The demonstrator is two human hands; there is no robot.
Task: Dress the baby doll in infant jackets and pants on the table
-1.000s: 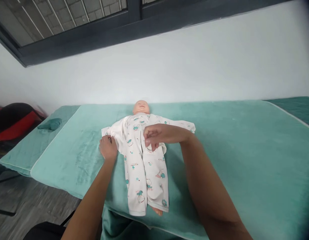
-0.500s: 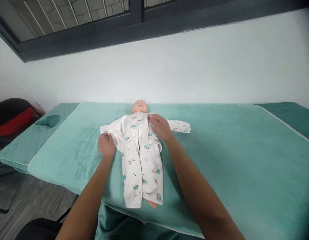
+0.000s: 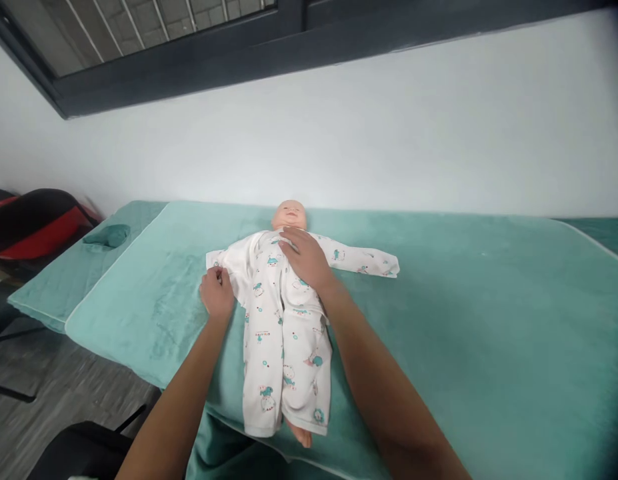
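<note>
A baby doll (image 3: 290, 215) lies on its back with its head toward the wall, in a white printed baby romper (image 3: 261, 333). One bare foot (image 3: 301, 437) pokes out of a leg opening at the near end. My right hand (image 3: 307, 259) rests on the doll's chest, fingers stretched out over the cloth. At the left sleeve (image 3: 229, 257), my left hand (image 3: 217, 293) is closed, its curled fingers against the lower edge of the cloth near the cuff. The other sleeve (image 3: 366, 259) lies stretched out to the right. The doll's hands are hidden.
The doll lies on a padded bed with a green cover (image 3: 463, 333). A face hole (image 3: 107, 237) is at the bed's left end. Beyond it stands a black and red chair (image 3: 43, 230). A white wall (image 3: 389, 140) and a dark window frame (image 3: 179, 67) border the far side.
My right hand has opened from a grip on the romper's front and now lies flat on the chest. My left hand stays at the sleeve. The view has shifted slightly.
</note>
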